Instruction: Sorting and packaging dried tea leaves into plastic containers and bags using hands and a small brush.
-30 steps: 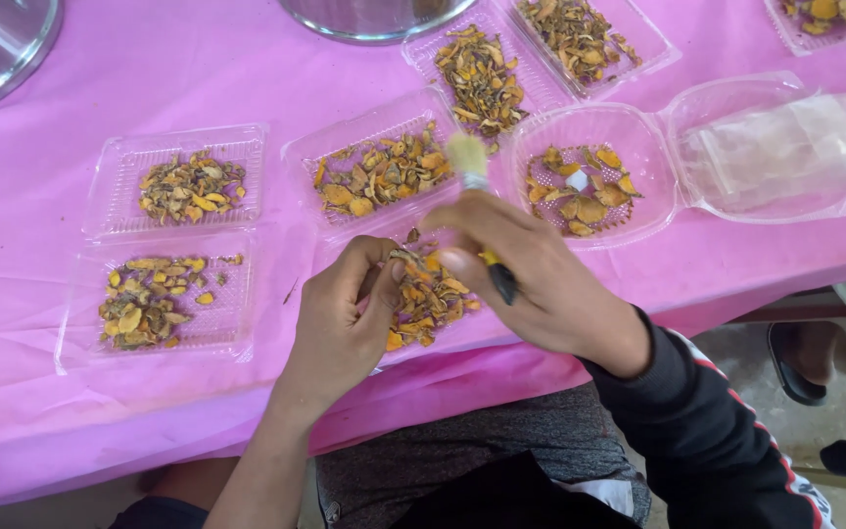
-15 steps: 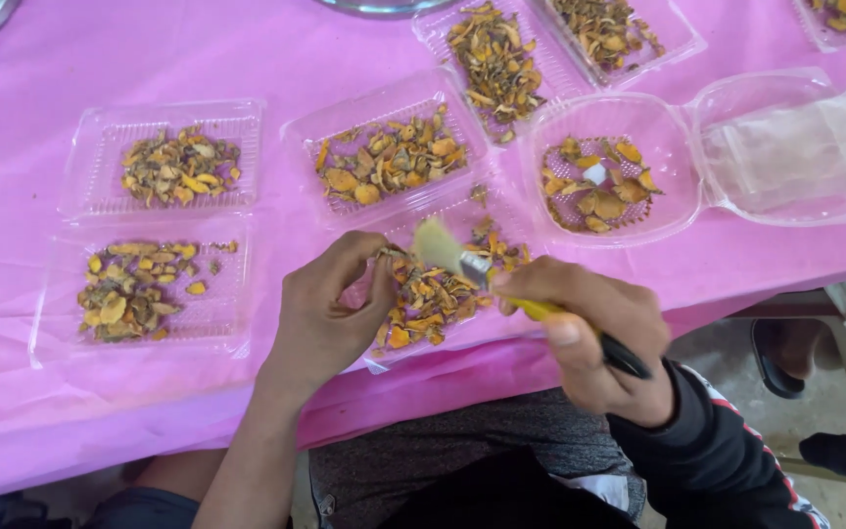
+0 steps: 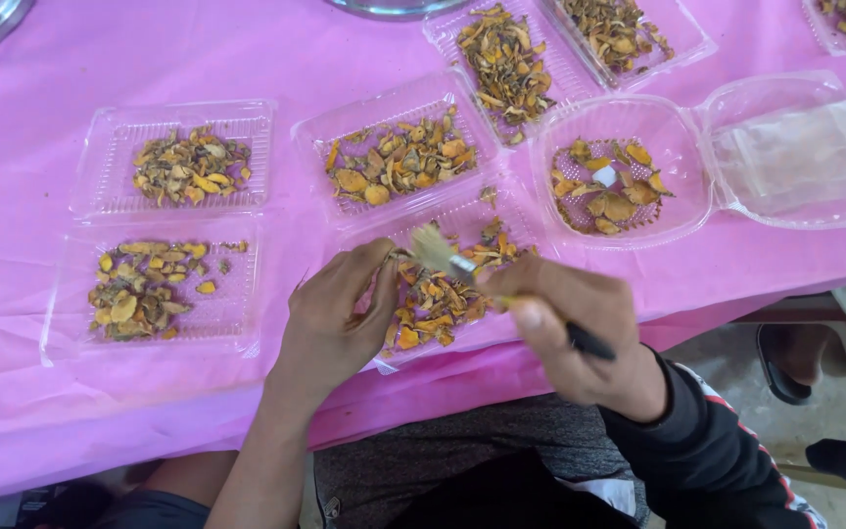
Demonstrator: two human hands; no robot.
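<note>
On the pink worktop [image 3: 70,59], far left, two clear trays: upper tray [image 3: 180,162] and lower tray [image 3: 154,289], each already filled with dried orange-yellow pieces, untouched by any hand. Further right, left hand [image 3: 335,313] over the near tray [image 3: 438,284], grip pinched on one small piece [image 3: 396,257] lifted just above the heap of pieces in that tray. Just beside it, brush [image 3: 447,257] with pale bristles touching or almost touching that piece; cannot tell which. Right hand [image 3: 575,328], in a dark sleeve, grip closed around the brush handle, dark end sticking out behind the fingers. Behind the hands, another filled tray [image 3: 399,157], and two more at the top edge, also full. To the right, round container [image 3: 619,171] with only few pieces and one white bit inside, open lid [image 3: 800,157] lying beside it, empty. Judged from this: many trays appear sorted and set aside, cleaning of single pieces from the near tray in hand, most of that heap probably not yet brushed, round container far from full.
</note>
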